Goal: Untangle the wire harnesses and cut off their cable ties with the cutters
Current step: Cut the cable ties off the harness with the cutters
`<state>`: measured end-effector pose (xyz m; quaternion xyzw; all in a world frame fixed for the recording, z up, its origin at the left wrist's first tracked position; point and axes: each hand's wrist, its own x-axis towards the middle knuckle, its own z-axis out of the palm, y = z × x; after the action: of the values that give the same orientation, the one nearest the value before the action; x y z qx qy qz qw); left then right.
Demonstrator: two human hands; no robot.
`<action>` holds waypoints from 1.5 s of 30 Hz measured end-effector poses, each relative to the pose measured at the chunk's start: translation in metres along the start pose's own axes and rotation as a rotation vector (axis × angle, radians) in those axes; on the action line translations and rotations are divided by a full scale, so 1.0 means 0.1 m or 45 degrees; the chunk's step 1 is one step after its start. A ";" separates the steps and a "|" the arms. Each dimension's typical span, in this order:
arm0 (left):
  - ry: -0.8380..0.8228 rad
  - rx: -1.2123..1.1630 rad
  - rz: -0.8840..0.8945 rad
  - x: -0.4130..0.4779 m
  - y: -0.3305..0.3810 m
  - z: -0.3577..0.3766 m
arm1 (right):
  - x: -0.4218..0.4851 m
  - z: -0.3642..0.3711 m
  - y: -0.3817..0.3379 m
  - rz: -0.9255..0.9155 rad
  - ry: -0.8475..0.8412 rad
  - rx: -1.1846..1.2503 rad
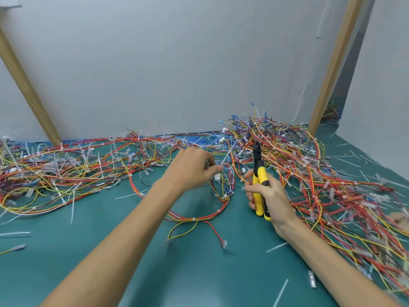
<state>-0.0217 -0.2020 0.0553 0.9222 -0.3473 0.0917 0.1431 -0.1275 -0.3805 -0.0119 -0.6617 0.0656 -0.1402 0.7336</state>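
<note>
My left hand (pixel 194 167) pinches the top of one harness loop (pixel 219 202) betw. thumb & fingertips. The loop hangs down to the green bench (pixel 155 262) in front of me, partly pulled out of the heap. My right hand (pixel 270 196) is wrapped round the yellow handles of the cutters (pixel 260 180), just right of that loop and not touching it. Can't tell if the blades are parted, too small and dark.

Progress, as I judge it: early to mid at best. Loose white tie offcuts (pixel 280 292) lie all over the bench, so some cutting is done. But the big tangle on the right (pixel 321 173) and the long spread on the left (pixel 55 173) are both full of ties, tails sticking up everywhere. The loop I hold has several small white ties on it too, e.g. along its bottom curve. So most of the untangling and cutting is left.

Cutters: long axis runs near straight away from me, handles toward my wrist, dark head pointing at the back wall (pixel 177 63) and tipped slightly left. The head sits over the edge of the right tangle, not on any tie yet. Needs turning in toward the loop to bite one.
</note>
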 end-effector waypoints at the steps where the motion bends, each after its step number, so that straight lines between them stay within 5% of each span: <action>1: -0.002 -0.026 0.023 0.03 0.00 -0.07 | 0.00 0.00 -0.01 0.003 -0.007 -0.002; 7: 0.214 -0.176 0.233 0.02 0.12 -0.55 | 0.01 0.01 -0.06 0.083 0.034 0.055; 14: 0.370 -0.525 0.368 -0.28 0.36 -0.68 | -0.14 0.22 -0.08 0.385 -0.275 0.683; 18: 0.339 -0.516 0.288 -0.57 0.05 -0.58 | -0.17 0.26 -0.10 0.289 -0.072 0.512; 22: 0.265 -0.139 0.298 -0.84 -0.32 -0.80 | -0.12 0.16 -0.16 0.084 0.196 0.146; 28: 0.387 -0.051 0.247 -1.10 -0.79 -1.30 | -0.01 -0.07 -0.28 -0.124 0.399 0.114; 31: 0.142 -0.087 0.129 -1.30 -0.88 -1.14 | -0.02 -0.05 -0.20 -0.102 0.337 0.024; 34: -0.418 -0.115 -0.130 -1.54 -0.92 -0.83 | -0.03 0.00 -0.10 -0.141 0.248 -0.216; 36: -0.607 -0.042 -0.167 -1.63 -0.88 -0.63 | -0.03 0.02 -0.07 -0.173 0.220 -0.334; 41: 0.136 -0.249 -0.112 -1.42 -0.44 -0.12 | -0.02 0.01 -0.04 -0.193 0.209 -0.386; 45: 0.231 -0.517 -0.141 -1.01 -0.03 0.23 | -0.02 -0.01 -0.03 -0.221 0.189 -0.456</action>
<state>-0.0927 -0.1451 0.0060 0.8802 -0.2931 0.0943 0.3613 -0.1300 -0.3814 -0.0094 -0.7725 0.0860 -0.2374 0.5826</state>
